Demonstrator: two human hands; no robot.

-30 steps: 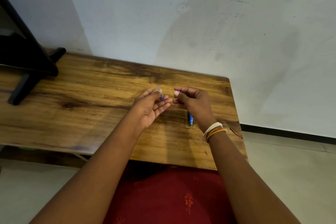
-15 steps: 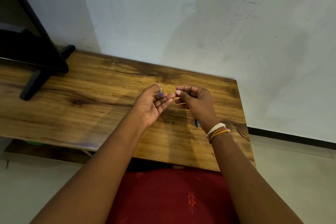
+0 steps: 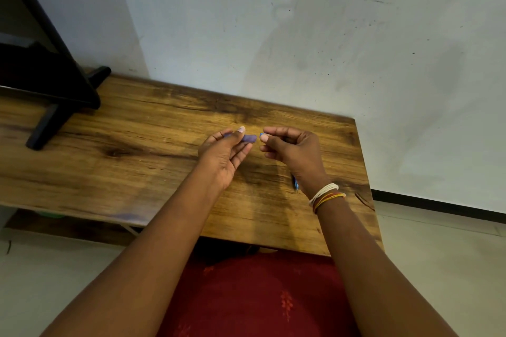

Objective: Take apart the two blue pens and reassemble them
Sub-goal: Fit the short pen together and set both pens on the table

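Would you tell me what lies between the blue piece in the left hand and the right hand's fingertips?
Nothing: in the head view only a narrow gap, with bare wooden table behind it, separates the blue pen piece held by the left hand from the right hand.

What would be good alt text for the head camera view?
Above a wooden table, a person's left hand holds a blue pen cap and the right hand holds a blue pen, a small gap between them.
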